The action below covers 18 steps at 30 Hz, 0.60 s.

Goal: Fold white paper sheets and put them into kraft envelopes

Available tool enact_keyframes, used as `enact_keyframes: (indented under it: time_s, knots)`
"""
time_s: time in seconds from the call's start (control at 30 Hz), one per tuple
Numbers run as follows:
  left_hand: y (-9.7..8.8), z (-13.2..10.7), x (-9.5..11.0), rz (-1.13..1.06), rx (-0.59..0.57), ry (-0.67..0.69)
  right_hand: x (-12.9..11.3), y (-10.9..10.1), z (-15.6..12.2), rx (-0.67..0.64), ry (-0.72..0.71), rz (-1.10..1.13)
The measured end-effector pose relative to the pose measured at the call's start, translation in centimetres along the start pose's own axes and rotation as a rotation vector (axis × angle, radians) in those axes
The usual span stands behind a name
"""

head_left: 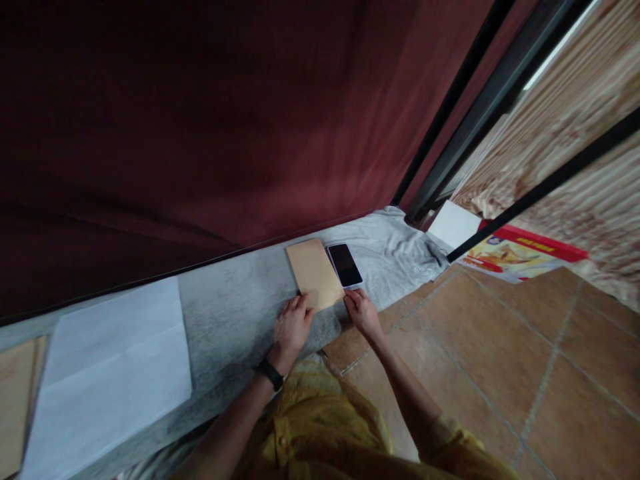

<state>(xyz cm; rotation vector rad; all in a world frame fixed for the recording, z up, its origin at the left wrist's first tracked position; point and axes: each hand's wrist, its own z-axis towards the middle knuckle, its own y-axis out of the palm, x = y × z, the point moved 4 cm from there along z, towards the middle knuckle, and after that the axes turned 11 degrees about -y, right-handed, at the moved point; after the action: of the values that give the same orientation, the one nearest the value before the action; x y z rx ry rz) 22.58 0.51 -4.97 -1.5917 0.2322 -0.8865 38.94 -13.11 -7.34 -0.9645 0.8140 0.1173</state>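
A tan envelope (315, 272) lies flat on a grey cloth (235, 313) spread on the floor along a dark red curtain. A black-screened phone (345, 265) lies right beside the envelope's right edge. My left hand (293, 325), with a black wristband, rests with fingers stretched flat on the envelope's near left corner. My right hand (361, 310) has its fingers bent at the envelope's near right corner, just below the phone; whether it pinches the envelope is not clear.
A large white sheet of paper (107, 377) lies on the cloth to the left, with a brown envelope (15, 393) at the far left. A white card (454, 225) and a red-and-yellow printed sheet (515, 255) lie at the right. Terracotta floor tiles (500, 360) stretch to the right.
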Motion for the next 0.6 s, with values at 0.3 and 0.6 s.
enact_keyframes:
  time_s: [0.3,0.6]
  knots:
    - [-0.8,-3.0,-3.5,-0.152,0.085,0.030,-3.0,0.1,-2.5,0.221,0.038,0.077]
    - [-5.7,-12.0,-15.5,-0.126,0.389,-0.147,-12.8,10.9,-4.1,-0.199,-0.154,0.484]
